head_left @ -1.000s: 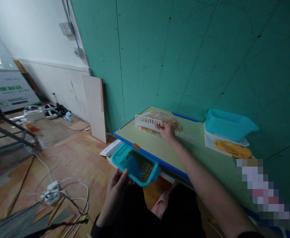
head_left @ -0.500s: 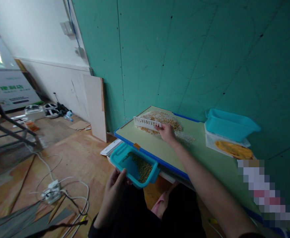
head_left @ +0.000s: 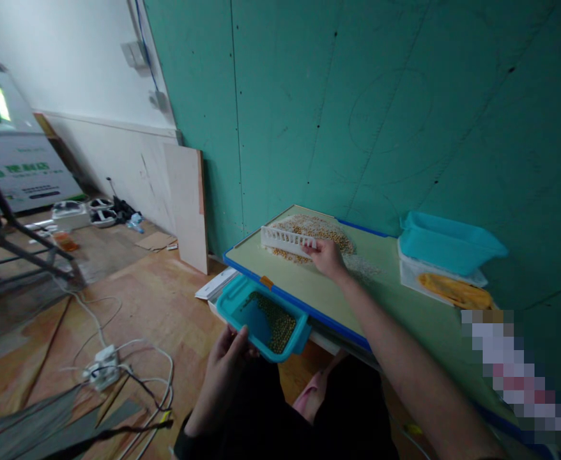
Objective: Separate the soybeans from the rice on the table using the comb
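Observation:
My left hand (head_left: 232, 350) grips the near rim of a turquoise plastic tub (head_left: 246, 313), thumb on top. Small greenish-yellow beans (head_left: 280, 322) lie in the tub, heaped toward its right side. The tub sits just below the table's front edge. Over the table, my right hand (head_left: 327, 259) pinches one end of a white slotted plastic strip (head_left: 286, 240), held on its long edge. Behind and under the strip spreads a pile of yellow beans mixed with pale grains (head_left: 328, 236). More whitish grains (head_left: 364, 267) are scattered right of the hand.
At the table's (head_left: 309, 281) back right, a second turquoise tub (head_left: 453, 243) stands on a white tray near a yellow cloth-like item (head_left: 455, 291). A green wall (head_left: 280, 115) rises behind. A power strip with cables (head_left: 102, 369) lies on the floor at left.
The view has shifted slightly. Both hands keep their hold on the tub and the strip, and little else visibly differs.

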The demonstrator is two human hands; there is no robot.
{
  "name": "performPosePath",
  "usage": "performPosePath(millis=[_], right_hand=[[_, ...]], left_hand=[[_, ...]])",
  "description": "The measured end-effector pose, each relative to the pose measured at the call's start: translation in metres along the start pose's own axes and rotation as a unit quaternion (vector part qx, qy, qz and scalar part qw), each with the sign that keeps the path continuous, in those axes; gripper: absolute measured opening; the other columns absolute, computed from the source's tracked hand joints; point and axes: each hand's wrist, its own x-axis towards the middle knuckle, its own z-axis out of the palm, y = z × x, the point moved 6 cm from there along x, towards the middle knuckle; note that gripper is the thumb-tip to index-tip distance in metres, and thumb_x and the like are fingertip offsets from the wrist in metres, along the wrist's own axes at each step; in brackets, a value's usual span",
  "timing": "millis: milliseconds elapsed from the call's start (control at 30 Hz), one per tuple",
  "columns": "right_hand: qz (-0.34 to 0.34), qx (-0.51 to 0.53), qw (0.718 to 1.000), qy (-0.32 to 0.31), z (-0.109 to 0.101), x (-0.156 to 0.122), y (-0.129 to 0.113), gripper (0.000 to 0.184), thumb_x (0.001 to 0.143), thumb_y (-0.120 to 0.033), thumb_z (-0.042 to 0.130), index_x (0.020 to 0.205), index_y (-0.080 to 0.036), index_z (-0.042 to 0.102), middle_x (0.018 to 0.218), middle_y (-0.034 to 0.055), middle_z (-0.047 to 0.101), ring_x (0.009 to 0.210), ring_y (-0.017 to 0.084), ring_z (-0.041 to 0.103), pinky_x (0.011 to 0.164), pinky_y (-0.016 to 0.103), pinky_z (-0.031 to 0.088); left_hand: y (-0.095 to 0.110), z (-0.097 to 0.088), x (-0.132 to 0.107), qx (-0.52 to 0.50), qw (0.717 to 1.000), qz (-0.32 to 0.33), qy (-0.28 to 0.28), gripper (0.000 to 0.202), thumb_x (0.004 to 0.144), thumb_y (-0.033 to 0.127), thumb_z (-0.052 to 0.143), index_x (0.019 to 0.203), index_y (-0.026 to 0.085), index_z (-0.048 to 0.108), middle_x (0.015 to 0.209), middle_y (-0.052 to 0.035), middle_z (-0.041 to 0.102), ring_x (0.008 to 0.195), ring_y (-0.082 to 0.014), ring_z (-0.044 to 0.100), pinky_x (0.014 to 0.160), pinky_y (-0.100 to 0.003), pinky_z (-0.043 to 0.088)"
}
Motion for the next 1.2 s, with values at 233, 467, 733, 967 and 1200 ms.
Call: performPosePath(millis=[233, 467, 733, 967, 1200], right_hand=[[-0.013, 0.027, 1.0, -0.003, -0.006, -0.005, -0.002, 0.015, 0.079, -0.028, 0.071, 0.08, -0.014, 0.077, 0.074, 0.0059, 0.076, 0.069, 0.022, 0.07, 0.065, 0.029, 0.052], [-0.019, -0.022, 0.998, 0.049, -0.007, -0.01, -0.003, 0.021, 0.085, -0.033, 0.065, 0.078, -0.016, 0.076, 0.076, 0.0091, 0.076, 0.072, 0.023, 0.069, 0.065, 0.029, 0.05], [-0.019, -0.023, 1.0, 0.008, 0.013, 0.027, 0.011, 0.012, 0.08, -0.026, 0.069, 0.081, -0.017, 0.076, 0.077, 0.0057, 0.077, 0.071, 0.021, 0.069, 0.067, 0.028, 0.051], [-0.002, 0.045, 0.998, -0.051, 0.027, 0.055, 0.022, 0.009, 0.077, -0.024, 0.072, 0.075, -0.016, 0.073, 0.074, 0.0048, 0.075, 0.071, 0.019, 0.068, 0.068, 0.028, 0.053], [0.026, 0.15, 0.982, -0.115, 0.031, 0.059, 0.025, 0.006, 0.074, -0.02, 0.073, 0.074, -0.014, 0.071, 0.074, 0.0033, 0.074, 0.072, 0.017, 0.067, 0.072, 0.03, 0.054]], left_hand=[[0.004, 0.001, -0.002, 0.01, 1.0, 0.001, 0.002, 0.032, 0.071, 0.042, 0.083, 0.08, 0.017, 0.066, 0.064, 0.0013, 0.064, 0.057, -0.0112, 0.058, 0.056, -0.022, 0.049], [0.002, -0.004, 0.002, 0.008, 1.0, 0.002, 0.022, 0.031, 0.071, 0.041, 0.083, 0.082, 0.017, 0.066, 0.062, 0.0022, 0.063, 0.055, -0.0112, 0.057, 0.053, -0.021, 0.047], [0.007, -0.011, 0.011, 0.033, 0.998, 0.035, 0.035, 0.033, 0.071, 0.045, 0.082, 0.077, 0.017, 0.065, 0.059, 0.003, 0.06, 0.052, -0.0108, 0.054, 0.051, -0.022, 0.045], [0.012, -0.023, 0.007, 0.055, 0.997, 0.034, 0.038, 0.029, 0.076, 0.044, 0.079, 0.08, 0.018, 0.065, 0.058, 0.0033, 0.06, 0.051, -0.0112, 0.055, 0.05, -0.021, 0.043], [0.01, -0.025, 0.006, 0.032, 0.998, 0.022, 0.056, 0.03, 0.072, 0.043, 0.081, 0.078, 0.018, 0.066, 0.058, 0.0037, 0.06, 0.051, -0.0115, 0.055, 0.05, -0.022, 0.044]])
